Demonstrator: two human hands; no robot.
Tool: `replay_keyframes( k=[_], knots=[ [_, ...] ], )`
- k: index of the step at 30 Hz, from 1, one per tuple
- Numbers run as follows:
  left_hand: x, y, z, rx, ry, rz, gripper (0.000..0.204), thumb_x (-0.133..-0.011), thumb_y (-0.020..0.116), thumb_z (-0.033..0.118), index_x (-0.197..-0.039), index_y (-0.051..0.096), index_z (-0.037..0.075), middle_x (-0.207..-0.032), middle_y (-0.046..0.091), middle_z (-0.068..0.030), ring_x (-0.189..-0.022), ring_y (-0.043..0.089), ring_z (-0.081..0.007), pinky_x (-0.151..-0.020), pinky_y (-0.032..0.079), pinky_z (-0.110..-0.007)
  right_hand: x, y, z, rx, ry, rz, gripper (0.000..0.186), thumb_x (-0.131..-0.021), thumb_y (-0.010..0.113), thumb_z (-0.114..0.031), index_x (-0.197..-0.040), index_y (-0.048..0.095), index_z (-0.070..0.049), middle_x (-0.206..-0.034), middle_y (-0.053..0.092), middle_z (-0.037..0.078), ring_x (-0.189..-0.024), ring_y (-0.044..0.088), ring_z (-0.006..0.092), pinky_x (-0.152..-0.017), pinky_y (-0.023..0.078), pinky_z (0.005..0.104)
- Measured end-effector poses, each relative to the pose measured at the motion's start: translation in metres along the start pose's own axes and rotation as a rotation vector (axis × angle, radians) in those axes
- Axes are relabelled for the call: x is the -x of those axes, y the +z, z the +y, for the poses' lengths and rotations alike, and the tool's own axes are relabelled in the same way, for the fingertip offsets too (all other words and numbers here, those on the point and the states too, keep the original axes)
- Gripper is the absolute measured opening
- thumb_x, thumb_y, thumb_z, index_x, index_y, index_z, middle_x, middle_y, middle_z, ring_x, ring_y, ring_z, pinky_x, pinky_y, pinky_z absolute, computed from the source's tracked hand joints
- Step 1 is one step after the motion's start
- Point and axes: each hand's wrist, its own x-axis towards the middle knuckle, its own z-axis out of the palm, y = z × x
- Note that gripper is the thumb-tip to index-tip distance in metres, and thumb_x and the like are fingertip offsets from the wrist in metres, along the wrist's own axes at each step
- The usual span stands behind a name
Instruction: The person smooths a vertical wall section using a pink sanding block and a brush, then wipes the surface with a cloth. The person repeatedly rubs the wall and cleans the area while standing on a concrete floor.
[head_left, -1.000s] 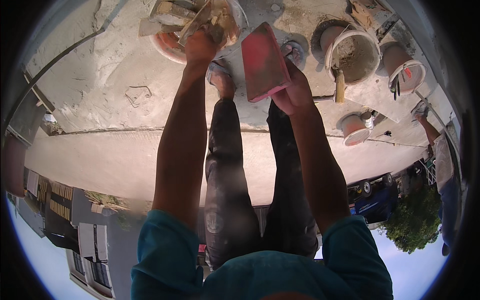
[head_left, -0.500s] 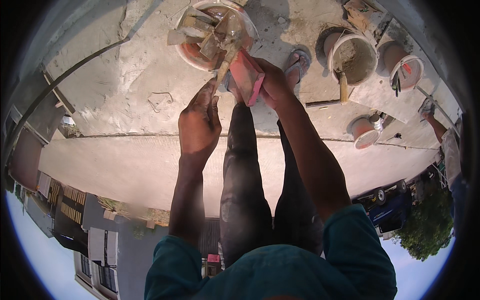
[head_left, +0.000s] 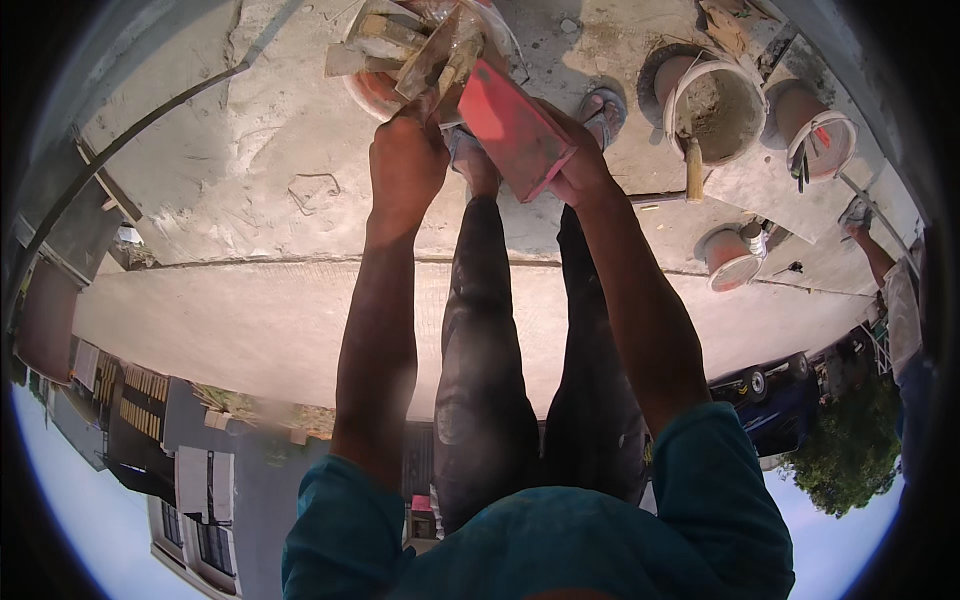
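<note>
My right hand [head_left: 583, 165] grips a red, block-like plastering float [head_left: 515, 130] from its right side. The float is tilted, its broad face streaked with grey, and its handle is hidden. Beside it, my left hand [head_left: 408, 160] is closed at the near rim of a round bucket [head_left: 375, 98]. Its fingertips seem to be round the lower end of a tan, brush-like tool [head_left: 457, 66], though the fingers partly hide the grip. Several wooden pieces [head_left: 390, 32] and a flat brown blade-like piece [head_left: 428, 55] lean in the bucket. My feet in sandals stand just beyond the float.
On the right stand a bucket of grey mortar [head_left: 715, 115] with a wooden-handled brush [head_left: 694, 170], a bucket with tools [head_left: 825, 145] and a smaller pail [head_left: 733, 262]. A bent wire [head_left: 315, 195] lies on the concrete. Another person's arm [head_left: 875, 250] shows at the far right.
My left hand has moved up toward the bucket along with the tan tool. The float in my right hand has swung right and turned its broad face more into view.
</note>
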Motion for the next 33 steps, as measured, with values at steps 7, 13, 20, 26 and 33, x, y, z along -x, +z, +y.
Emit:
replay_keyframes(
  k=[7,13,20,26,33],
  knots=[
    [-0.108,0.107,-0.118,-0.262,0.206,-0.092,0.023,-0.085,0.068,0.020,-0.097,0.072,0.001,-0.088,0.072,-0.0234,-0.083,0.071,-0.0420,-0.074,0.058,-0.047,-0.008,-0.039,-0.001,-0.058,-0.021,-0.074,0.041,-0.107,0.042,-0.024,-0.140,0.049,0.000,-0.134,0.059,0.011,-0.122,0.058,0.0216,-0.104,0.047,0.0365],
    [0.043,-0.021,0.012,0.112,0.144,-0.111,0.033,-0.099,0.057,0.007,-0.132,0.061,0.004,-0.120,0.067,-0.0238,-0.111,0.067,-0.0354,-0.089,0.055,-0.039,-0.026,-0.030,0.004,-0.039,-0.027,0.073,0.034,-0.103,0.051,-0.021,-0.130,0.055,0.000,-0.113,0.062,0.008,-0.105,0.061,0.0189,-0.089,0.052,0.0349],
    [0.064,-0.043,0.036,0.089,0.032,-0.125,0.040,-0.096,0.053,0.001,-0.136,0.058,0.006,-0.126,0.064,-0.0218,-0.115,0.063,-0.0377,-0.094,0.053,-0.044,-0.010,0.014,0.012,0.125,0.062,0.121,0.031,-0.098,0.062,-0.023,-0.118,0.063,-0.001,-0.105,0.063,0.009,-0.092,0.065,0.0205,-0.079,0.054,0.0373],
    [0.056,-0.036,0.029,0.022,0.036,-0.088,0.044,-0.088,0.055,-0.003,-0.132,0.058,0.001,-0.126,0.064,-0.0238,-0.112,0.064,-0.0410,-0.093,0.054,-0.046,-0.012,0.010,0.013,0.139,0.046,0.050,0.029,-0.097,0.062,-0.019,-0.117,0.062,0.003,-0.101,0.065,0.012,-0.088,0.067,0.0234,-0.075,0.057,0.0381],
    [0.011,-0.009,0.003,0.017,0.064,-0.061,0.035,-0.096,0.056,0.006,-0.130,0.061,0.009,-0.110,0.069,-0.0219,-0.097,0.068,-0.0406,-0.079,0.055,-0.048,-0.001,0.002,0.007,0.101,0.079,-0.007,0.038,-0.099,0.059,-0.017,-0.132,0.057,0.001,-0.117,0.065,0.008,-0.104,0.063,0.0159,-0.087,0.053,0.0310]
  ],
)
